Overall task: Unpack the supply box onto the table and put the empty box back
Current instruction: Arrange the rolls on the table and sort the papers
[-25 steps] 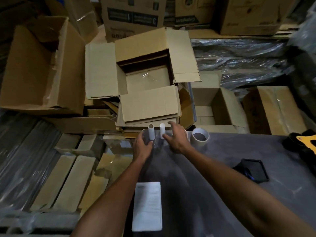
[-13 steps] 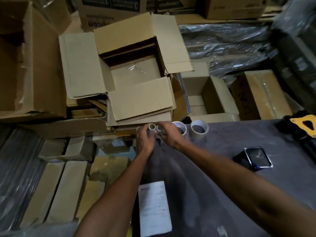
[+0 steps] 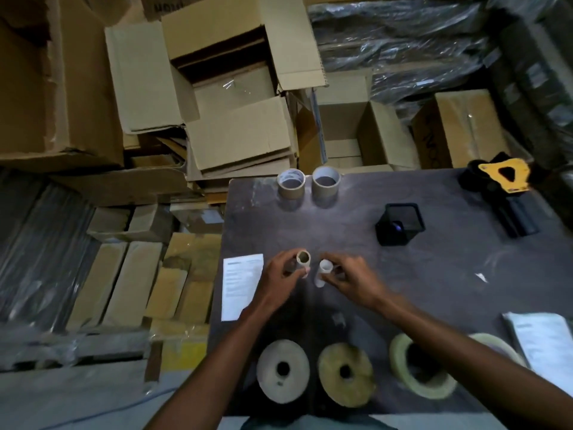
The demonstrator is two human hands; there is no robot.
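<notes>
- Your left hand (image 3: 279, 282) holds a brown cardboard tube (image 3: 303, 259) upright over the middle of the dark tabletop (image 3: 434, 274); its fingers (image 3: 286, 262) curl round the tube, pinching it.
- Your right hand (image 3: 353, 280) holds a white tube (image 3: 324, 270) just beside the brown one, tilted a little; its fingers pinch the tube near the top.
- The two tubes sit close together but apart, open ends facing up at you.
- Two tape rolls, (image 3: 290, 183) and (image 3: 326, 181), stand side by side at the far edge of the tabletop.
- The open supply box (image 3: 235, 88) sits beyond that edge, on a stack of flattened cardboard, flaps spread; only clear tape shows on its inner floor.
- A black square holder (image 3: 400, 223) lies to the right of the tape rolls, and a yellow-and-black tape dispenser (image 3: 502, 181) lies at the far right corner.
- A printed sheet (image 3: 240, 283) lies by your left hand at the left edge of the tabletop; another paper (image 3: 542, 346) lies at the right.
- Along the near edge sit two flat spools, (image 3: 282, 369) and (image 3: 345, 372), and a wider pale roll (image 3: 421, 370), partly hidden by your right forearm.
</notes>
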